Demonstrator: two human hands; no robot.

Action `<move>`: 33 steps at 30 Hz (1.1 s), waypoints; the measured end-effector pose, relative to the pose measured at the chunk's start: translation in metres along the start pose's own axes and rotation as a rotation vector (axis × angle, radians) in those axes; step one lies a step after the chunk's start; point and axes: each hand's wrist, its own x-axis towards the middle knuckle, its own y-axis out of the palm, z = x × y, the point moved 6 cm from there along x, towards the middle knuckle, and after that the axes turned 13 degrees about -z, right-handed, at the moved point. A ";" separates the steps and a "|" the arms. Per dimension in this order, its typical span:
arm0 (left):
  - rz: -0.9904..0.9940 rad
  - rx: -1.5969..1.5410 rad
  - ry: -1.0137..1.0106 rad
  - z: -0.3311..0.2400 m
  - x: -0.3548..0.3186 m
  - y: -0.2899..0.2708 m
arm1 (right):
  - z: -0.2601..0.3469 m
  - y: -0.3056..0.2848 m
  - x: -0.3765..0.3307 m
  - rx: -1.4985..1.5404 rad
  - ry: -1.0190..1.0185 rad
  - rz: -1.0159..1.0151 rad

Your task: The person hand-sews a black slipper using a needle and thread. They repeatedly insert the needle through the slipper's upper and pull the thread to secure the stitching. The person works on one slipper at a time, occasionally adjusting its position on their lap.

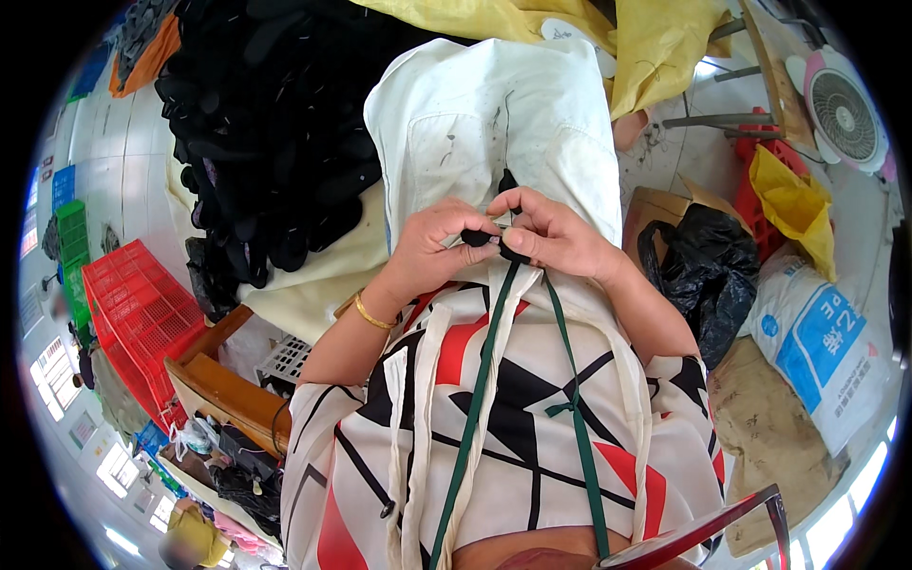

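elbows bent, the left hand (435,245) and right hand (562,236) come close together over the near end of the white apron (456,133), both pinching small black fabric (476,237) there.

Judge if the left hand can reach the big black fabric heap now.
Probably yes: the big black fabric heap lies nearby on that side, nothing tall between. The left hand pinches a small black fabric piece, though, so may need freeing first.
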 end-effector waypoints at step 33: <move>-0.356 0.245 -0.028 0.041 0.010 -0.041 | 0.088 -0.176 -0.018 0.998 -0.545 -0.492</move>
